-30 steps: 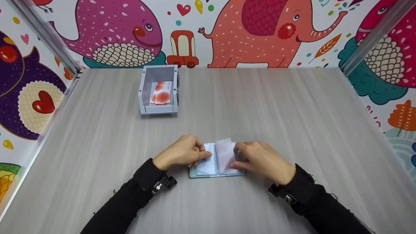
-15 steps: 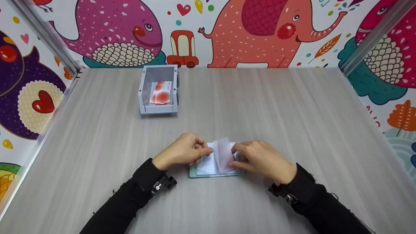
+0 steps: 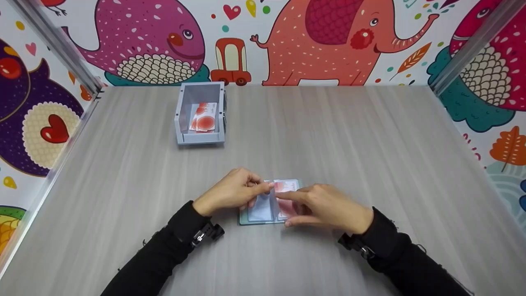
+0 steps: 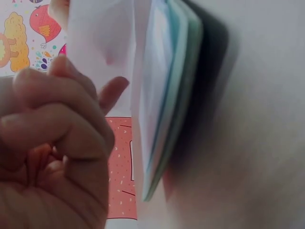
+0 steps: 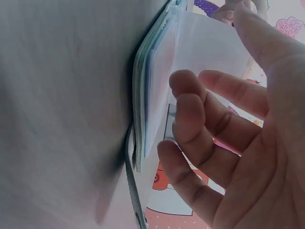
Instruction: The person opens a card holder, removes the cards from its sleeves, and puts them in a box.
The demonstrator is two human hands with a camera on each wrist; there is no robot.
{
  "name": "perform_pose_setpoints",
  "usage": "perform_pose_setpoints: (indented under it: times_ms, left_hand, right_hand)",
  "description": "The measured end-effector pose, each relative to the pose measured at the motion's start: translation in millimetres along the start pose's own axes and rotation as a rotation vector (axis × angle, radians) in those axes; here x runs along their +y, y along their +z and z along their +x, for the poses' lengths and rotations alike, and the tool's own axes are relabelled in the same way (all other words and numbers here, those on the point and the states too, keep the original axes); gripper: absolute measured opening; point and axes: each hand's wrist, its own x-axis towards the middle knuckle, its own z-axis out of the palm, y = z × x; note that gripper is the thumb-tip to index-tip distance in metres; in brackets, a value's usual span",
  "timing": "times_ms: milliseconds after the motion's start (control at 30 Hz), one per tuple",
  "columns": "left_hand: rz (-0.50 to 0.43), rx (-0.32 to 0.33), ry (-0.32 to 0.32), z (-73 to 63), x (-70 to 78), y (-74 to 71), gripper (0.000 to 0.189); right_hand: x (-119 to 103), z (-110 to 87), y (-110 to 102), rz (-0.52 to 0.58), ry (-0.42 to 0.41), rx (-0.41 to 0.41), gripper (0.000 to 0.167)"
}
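Note:
A small card album (image 3: 244,218) with a mint-green cover lies spread open on the table, its pages clear plastic sleeves. My left hand (image 3: 232,191) pinches the edge of one translucent sleeve page (image 5: 207,45), which stands up from the spine. On the right side a red-and-white card (image 3: 286,187) shows. Over that side is my right hand (image 3: 328,207), index finger stretched toward the raised page and thumb by the album's lower edge. Its other fingers (image 5: 190,114) are loosely bent with nothing between them. A thin strap (image 5: 132,181) sticks out from the cover in the right wrist view.
A grey plastic bin (image 3: 201,138) stands at the back left of the table, with several red-and-white cards (image 3: 205,122) inside. Walls with cartoon animals (image 3: 328,61) enclose the table at the back and both sides.
The translucent page has swung left from the right side, uncovering the red-and-white card. My left fingertips have shifted slightly right to it, while my right hand has let go and its index finger has straightened.

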Motion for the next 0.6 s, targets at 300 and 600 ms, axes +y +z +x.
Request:
perform_pose_setpoints:
  times_ms: [300, 600]
  left_hand:
    - [0.009, 0.013, 0.019, -0.9, 0.2, -1.1, 0.034]
    - [0.033, 0.059, 0.032, -2.3, 0.9, -2.7, 0.030]
  right_hand:
    - [-0.4, 0.6, 3.1, 0.026, -0.001, -0.028, 0.060]
    - [3.6, -1.9, 0.9, -0.070, 0.094, 0.007, 0.059]
